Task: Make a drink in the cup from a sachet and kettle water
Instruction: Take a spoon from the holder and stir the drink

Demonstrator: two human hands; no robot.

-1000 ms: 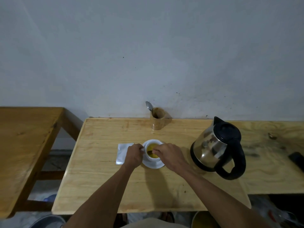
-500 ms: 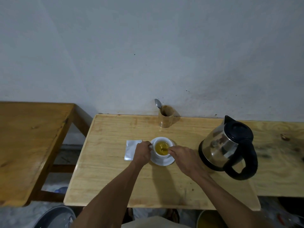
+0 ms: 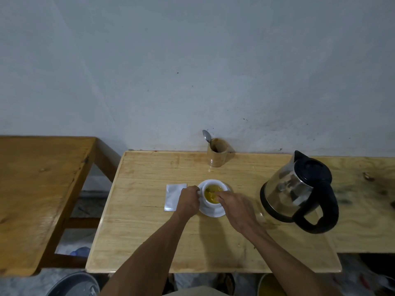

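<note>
A pale wooden counter point(image 3: 149, 242) lies bare across its whole near strip and its left side. At centre, a white cup on a white saucer point(image 3: 211, 211) is flanked by the left hand point(image 3: 189, 200) and the right hand point(image 3: 236, 207), blocking both sides. A flat white sachet point(image 3: 172, 197) lies just left of the left hand. A steel kettle with a black handle point(image 3: 299, 189) fills the right. A wooden holder with a metal spoon point(image 3: 218, 154) stands at the far edge, leaving open counter between it and the cup.
</note>
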